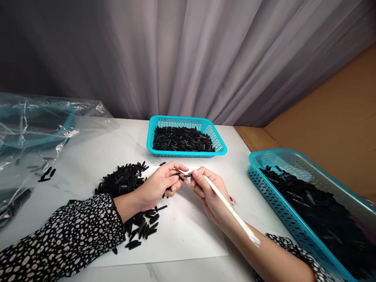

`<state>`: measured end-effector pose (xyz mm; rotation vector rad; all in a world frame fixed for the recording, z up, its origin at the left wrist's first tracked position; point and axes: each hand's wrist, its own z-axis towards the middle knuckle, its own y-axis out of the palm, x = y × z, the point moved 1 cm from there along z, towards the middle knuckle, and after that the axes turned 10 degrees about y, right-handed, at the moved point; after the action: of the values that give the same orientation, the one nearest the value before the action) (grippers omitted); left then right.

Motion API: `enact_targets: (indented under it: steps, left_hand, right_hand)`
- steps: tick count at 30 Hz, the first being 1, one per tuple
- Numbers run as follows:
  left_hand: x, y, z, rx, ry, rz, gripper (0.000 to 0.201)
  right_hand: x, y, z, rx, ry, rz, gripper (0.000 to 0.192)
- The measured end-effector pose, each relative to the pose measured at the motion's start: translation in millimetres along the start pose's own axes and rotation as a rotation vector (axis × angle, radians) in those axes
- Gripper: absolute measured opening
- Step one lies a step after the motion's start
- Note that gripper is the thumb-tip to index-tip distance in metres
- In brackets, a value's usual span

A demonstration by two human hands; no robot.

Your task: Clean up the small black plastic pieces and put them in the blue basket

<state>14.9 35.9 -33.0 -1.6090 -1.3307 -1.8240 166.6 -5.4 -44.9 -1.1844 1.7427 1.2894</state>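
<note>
My left hand point(160, 186) is closed, with a few small black strips point(177, 175) pinched at its fingertips. My right hand point(212, 192) grips a long, slim white stick point(232, 211) that lies back along the wrist and forearm. A short dark piece point(188, 176) juts from the right thumb and finger towards the left fingers; I cannot tell if it is a loose strip or the stick's tip. Beneath and behind the left wrist lies a loose heap of black strips point(122, 178), partly hidden by the arm, on a white sheet point(182, 239).
A turquoise basket point(220, 150) holding black strips stands at the back. On the right, a larger turquoise basket point(282, 219) holds more dark pieces. A clear plastic bag point(32, 129) covers the left side, near a few stray strips point(45, 175). Behind hangs a grey curtain point(182, 58).
</note>
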Motion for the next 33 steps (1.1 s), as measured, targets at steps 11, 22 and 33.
enact_targets:
  steps: [11,22,33]
  left_hand:
    - [-2.8,2.4,-2.1,-0.016,0.117,0.171,0.051]
    - [-3.6,0.6,-2.1,0.075,0.181,0.245,0.032]
    - [0.8,-1.9,0.8,0.131,0.189,0.24,0.026]
  right_hand:
    - [1.2,-4.3,2.8,-0.03,0.024,-0.038,0.028]
    - [-1.4,-2.6,-4.1,0.07,-0.349,-0.483,0.008]
    - [7.8,-8.7,5.4,0.037,-0.018,-0.098,0.03]
